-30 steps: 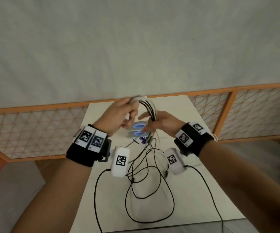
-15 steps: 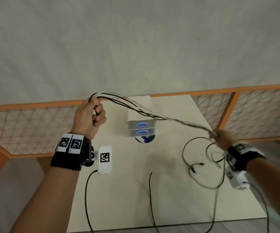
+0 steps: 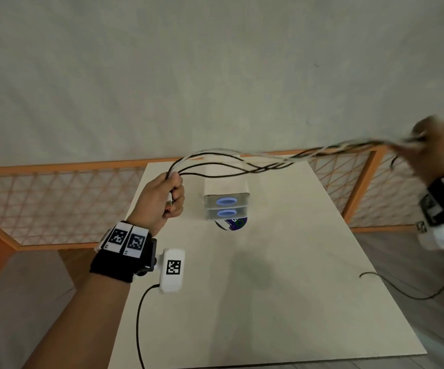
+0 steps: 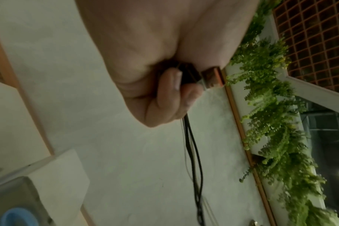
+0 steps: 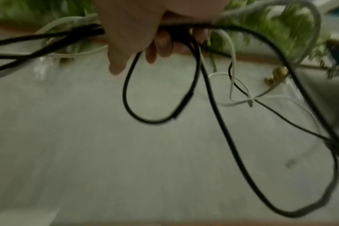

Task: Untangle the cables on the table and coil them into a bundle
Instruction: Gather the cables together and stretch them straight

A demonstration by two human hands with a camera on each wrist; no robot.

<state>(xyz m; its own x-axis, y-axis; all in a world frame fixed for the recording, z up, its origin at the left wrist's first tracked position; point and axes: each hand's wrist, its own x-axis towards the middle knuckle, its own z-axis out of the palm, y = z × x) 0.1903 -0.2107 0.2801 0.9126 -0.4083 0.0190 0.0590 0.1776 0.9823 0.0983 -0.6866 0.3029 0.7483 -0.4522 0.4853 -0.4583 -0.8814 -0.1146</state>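
A bunch of black and white cables (image 3: 263, 162) stretches in the air above the table, from my left hand (image 3: 162, 198) to my right hand (image 3: 439, 150). My left hand grips one end in a fist, with a USB plug (image 4: 213, 76) sticking out past the fingers. The right hand, blurred at the far right and raised, grips the cables (image 5: 71, 33) farther along. Loose black and white loops (image 5: 213, 99) hang tangled below that hand.
On the white table (image 3: 242, 302) stand two stacked clear boxes with blue rings (image 3: 226, 206) and a round tape roll (image 3: 231, 223) in front. An orange lattice fence (image 3: 55, 201) runs behind. A black wire (image 3: 402, 294) trails off the table's right edge.
My hands have pulled apart. The right hand has swung far right and up, sliding along the cables and lifting their loose loops off the table. The left hand stays near the boxes.
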